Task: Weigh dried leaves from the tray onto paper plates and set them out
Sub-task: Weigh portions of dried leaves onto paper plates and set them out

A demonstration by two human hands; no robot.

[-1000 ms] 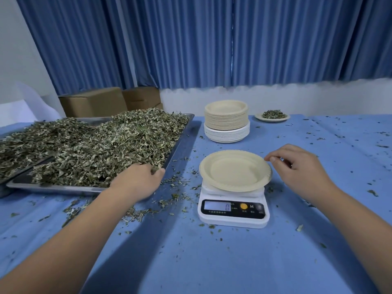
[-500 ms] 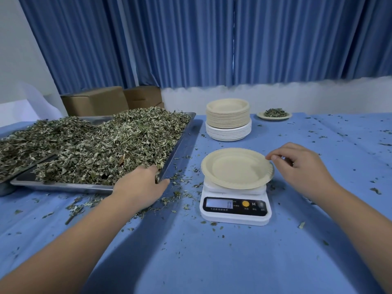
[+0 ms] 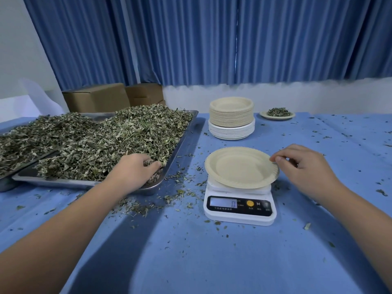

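Nearest on the blue desk (image 3: 191, 262) is the scale (image 3: 239, 209), reading 0, with an empty paper plate (image 3: 237, 166) on top. The right hand (image 3: 305, 166) pinches its right rim. To the left, the left hand (image 3: 135, 168) is curled into the dried leaves (image 3: 118, 141) at the tray (image 3: 63, 182)'s near right corner. Further back there's a plate stack (image 3: 231, 117), and far right a filled plate (image 3: 277, 114).

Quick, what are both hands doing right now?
Left hand: gripping dried leaves in the tray.
Right hand: pinching the rim of the paper plate.
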